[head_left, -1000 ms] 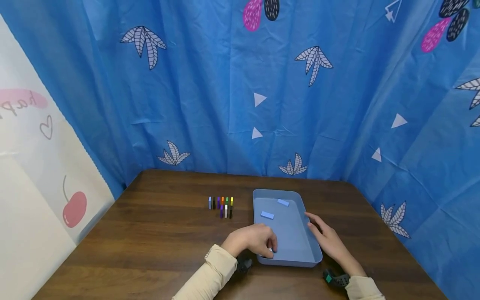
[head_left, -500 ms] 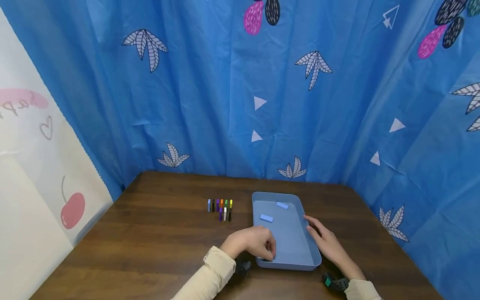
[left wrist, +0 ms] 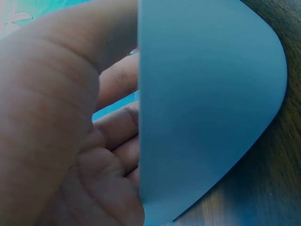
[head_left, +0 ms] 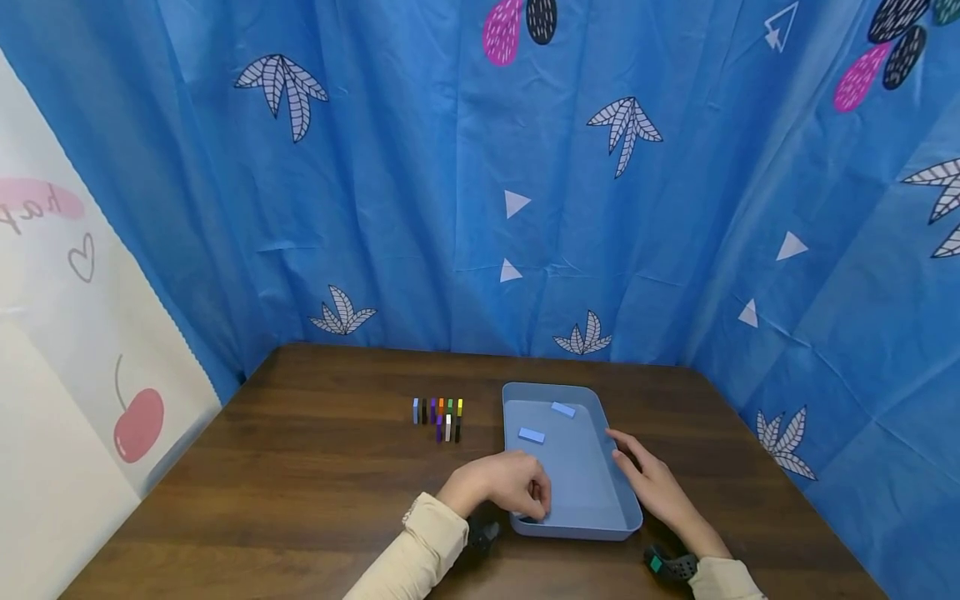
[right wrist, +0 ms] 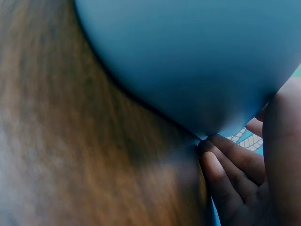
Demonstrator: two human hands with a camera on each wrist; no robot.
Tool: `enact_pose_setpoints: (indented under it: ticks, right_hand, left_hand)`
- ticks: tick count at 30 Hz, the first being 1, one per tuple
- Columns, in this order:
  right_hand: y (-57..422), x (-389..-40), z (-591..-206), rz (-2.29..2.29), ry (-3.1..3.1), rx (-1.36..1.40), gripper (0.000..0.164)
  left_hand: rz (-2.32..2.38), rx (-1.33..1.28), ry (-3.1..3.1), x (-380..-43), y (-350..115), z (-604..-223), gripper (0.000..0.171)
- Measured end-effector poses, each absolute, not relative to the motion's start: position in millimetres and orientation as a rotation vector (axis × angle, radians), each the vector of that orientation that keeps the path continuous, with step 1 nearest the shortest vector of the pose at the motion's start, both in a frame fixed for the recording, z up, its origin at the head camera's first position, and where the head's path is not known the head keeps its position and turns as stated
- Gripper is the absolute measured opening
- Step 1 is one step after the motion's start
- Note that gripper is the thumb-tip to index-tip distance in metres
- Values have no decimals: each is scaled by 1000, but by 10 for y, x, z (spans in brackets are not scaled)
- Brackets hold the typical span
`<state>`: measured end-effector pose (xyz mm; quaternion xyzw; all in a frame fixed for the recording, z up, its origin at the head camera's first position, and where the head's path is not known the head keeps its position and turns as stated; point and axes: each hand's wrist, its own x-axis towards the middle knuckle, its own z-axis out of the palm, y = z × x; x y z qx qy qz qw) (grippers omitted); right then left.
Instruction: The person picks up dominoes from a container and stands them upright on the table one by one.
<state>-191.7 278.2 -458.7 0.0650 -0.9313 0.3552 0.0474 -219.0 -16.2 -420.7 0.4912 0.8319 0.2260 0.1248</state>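
A shallow blue tray (head_left: 585, 500) stands on the wooden table, right of centre. My left hand (head_left: 510, 483) reaches over its near left corner, fingers curled down inside. A small pale piece (head_left: 517, 515) shows by the thumb; the curled fingers seem to pinch it, though they hide most of it. In the left wrist view the tray's wall (left wrist: 211, 94) covers the fingertips. Against the tray's right side, my right hand (head_left: 660, 487) rests with fairly straight fingers touching the wall from outside. Two light blue blocks (head_left: 532, 436) lie flat farther back in the tray.
Left of the tray, several small coloured blocks (head_left: 439, 408) stand upright in two short rows on the wooden table (head_left: 315, 475). A blue curtain (head_left: 420, 208) hangs behind and to the right. On the left hangs a pale printed cloth (head_left: 67, 333).
The view has shifted slightly. My left hand stays at the tray's near left corner with fingers curled, a little lower; a pale spot between thumb and finger has become hidden. My right hand keeps its place.
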Motion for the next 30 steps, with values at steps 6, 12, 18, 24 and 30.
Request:
enact_pose_setpoints:
  ticks: [6, 12, 18, 24, 30]
  right_hand:
    - [2768, -1905, -4592, 1095, -2842, 191, 52]
    - [2767, -1911, -4592, 1080, -2847, 183, 51]
    - [2767, -1919, -4590, 1110, -2845, 179, 52]
    - [2767, -1912, -4599, 1112, -2855, 167, 52]
    - [2758, -1912, -4578, 1122, -2855, 155, 52]
  left_hand:
    - [675, 1437, 2381, -2197, -171, -4197, 9]
    - [683, 1440, 2374, -2230, -177, -4193, 11]
    - [693, 1455, 2369, -2243, -168, -4207, 12]
    - [713, 1453, 2375, -2218, -171, -4211, 11]
    - [709, 1484, 2382, -2218, -173, -4179, 11]
